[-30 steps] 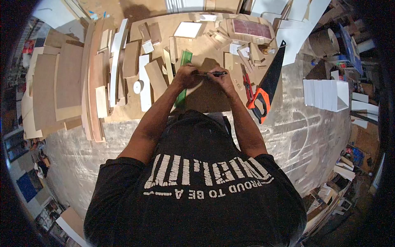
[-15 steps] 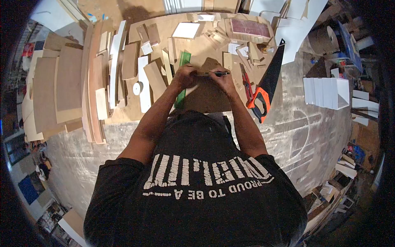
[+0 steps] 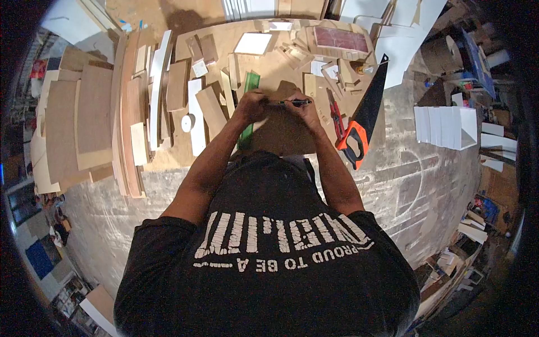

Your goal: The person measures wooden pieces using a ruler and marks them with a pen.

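My right hand (image 3: 302, 108) is closed on a dark pen-like tool (image 3: 301, 103) that lies crosswise in its fingers, above the wooden board on the bench. My left hand (image 3: 252, 105) is closed beside it, over a green strip (image 3: 247, 115); a thin piece reaches from its fingertips toward the pen, too small to make out. To the right of my right hand lie a red tool (image 3: 337, 118) and a handsaw (image 3: 356, 141) with an orange and black handle.
Wood offcuts (image 3: 211, 109), white strips (image 3: 196, 121) and a white roll (image 3: 187, 122) lie left of my hands. Long boards (image 3: 128, 106) stand further left. A reddish block (image 3: 341, 40) is at the back right, white panels (image 3: 443, 126) at the far right.
Both hands have shifted very slightly, still close together. The pen-like tool has tilted a little in my right hand. Nothing else has visibly moved.
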The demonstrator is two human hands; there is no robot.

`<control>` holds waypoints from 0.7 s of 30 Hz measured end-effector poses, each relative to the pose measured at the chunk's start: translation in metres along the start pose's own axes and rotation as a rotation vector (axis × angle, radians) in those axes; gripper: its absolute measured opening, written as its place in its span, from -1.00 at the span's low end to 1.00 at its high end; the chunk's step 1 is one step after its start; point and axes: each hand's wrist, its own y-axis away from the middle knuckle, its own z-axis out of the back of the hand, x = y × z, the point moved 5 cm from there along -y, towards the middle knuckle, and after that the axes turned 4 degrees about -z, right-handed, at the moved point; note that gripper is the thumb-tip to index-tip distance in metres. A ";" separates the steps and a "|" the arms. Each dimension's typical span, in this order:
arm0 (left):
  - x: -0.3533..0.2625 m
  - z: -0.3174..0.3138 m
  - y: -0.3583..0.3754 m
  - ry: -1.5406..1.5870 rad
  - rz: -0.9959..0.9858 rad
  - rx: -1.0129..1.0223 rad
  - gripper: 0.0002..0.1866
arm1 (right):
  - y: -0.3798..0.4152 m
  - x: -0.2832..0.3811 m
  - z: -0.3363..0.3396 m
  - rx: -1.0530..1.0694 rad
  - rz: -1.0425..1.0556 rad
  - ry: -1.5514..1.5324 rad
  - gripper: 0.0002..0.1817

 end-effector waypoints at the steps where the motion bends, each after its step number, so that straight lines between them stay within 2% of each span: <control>1: -0.003 0.003 0.000 -0.003 -0.004 0.002 -0.91 | -0.001 -0.002 0.000 -0.006 -0.011 0.031 -0.86; 5: 0.000 0.002 0.001 -0.080 -0.005 0.089 -0.83 | 0.002 -0.003 0.001 0.024 -0.055 0.031 -0.85; 8: -0.011 0.008 -0.001 0.020 -0.078 -0.073 -0.91 | 0.001 0.002 0.005 -0.043 -0.032 0.029 -0.83; 10: -0.009 0.005 -0.002 0.049 -0.081 -0.088 -0.90 | 0.002 0.002 0.009 -0.145 -0.001 0.035 -0.82; 13: 0.003 -0.006 0.003 0.013 -0.109 -0.071 -0.87 | 0.004 -0.001 0.010 -0.110 0.040 0.092 -0.83; 16: 0.003 -0.005 0.004 0.003 -0.098 -0.045 -0.81 | 0.006 0.005 0.003 -0.022 0.030 0.008 -0.85; 20: 0.020 -0.018 0.011 -0.071 -0.041 0.073 -0.81 | 0.008 0.007 -0.001 -0.023 -0.058 -0.009 -0.86; 21: 0.014 -0.013 0.009 -0.047 -0.045 0.035 -0.80 | 0.007 0.005 -0.002 -0.008 -0.055 -0.011 -0.85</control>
